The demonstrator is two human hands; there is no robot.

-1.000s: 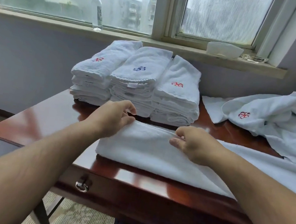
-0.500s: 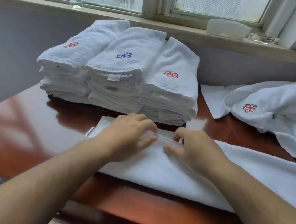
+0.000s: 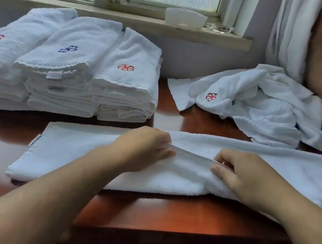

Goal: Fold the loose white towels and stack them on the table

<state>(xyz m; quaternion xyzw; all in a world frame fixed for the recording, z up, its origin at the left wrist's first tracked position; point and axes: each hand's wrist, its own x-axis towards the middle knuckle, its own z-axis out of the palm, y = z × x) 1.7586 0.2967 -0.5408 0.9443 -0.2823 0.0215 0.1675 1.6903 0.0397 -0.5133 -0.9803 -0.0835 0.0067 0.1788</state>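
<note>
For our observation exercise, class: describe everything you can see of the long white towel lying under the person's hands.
The towel is white terry cloth, thick-looking, folded lengthwise into a long band. It lies flat across the front of the reddish wooden table, its right end running out of view. A small tag sticks out at its left edge. Near the middle, the left hand and right hand each pinch its top layer, raising a ridge between them.

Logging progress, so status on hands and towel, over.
The left hand and right hand pinch a raised fold of the towel. Behind left, folded stacks; back right, loose towels. Nothing blocking.
</note>
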